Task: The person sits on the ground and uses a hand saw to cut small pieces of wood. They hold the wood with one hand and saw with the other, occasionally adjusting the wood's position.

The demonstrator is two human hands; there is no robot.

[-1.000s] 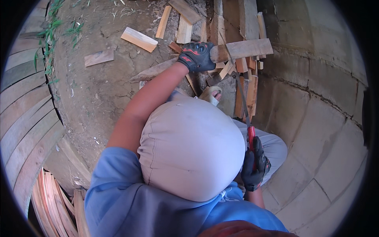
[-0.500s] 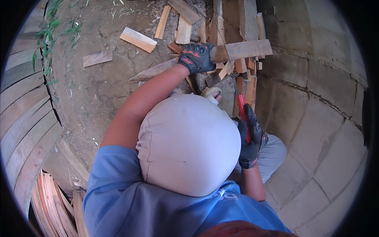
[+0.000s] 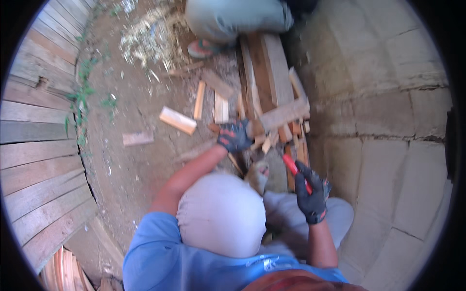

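My left hand [image 3: 235, 136], in a black and red glove, is closed at the left end of a short wooden board [image 3: 285, 114]. The board slants up to the right over a pile of wood scraps [image 3: 272, 140]; its held end looks darker. Lower right, above my bent knee, my gloved right hand [image 3: 312, 191] is wrapped round a slim red tool [image 3: 290, 164] pointing up and left. Blur hides what kind it is. My foot [image 3: 258, 174] shows between the hands, near the scraps.
Loose wood pieces [image 3: 178, 120] lie on the dirt floor. Long planks [image 3: 277, 72] run away toward another person's leg [image 3: 233, 19] and sandalled foot. A block wall [image 3: 388, 114] stands on the right, a plank wall [image 3: 39, 160] on the left. Shavings [image 3: 150, 41] are heaped at the far left.
My view has tipped up, bringing the other person's leg and the shavings into sight. The red tool now leans further left in my right hand. My left hand keeps the board.
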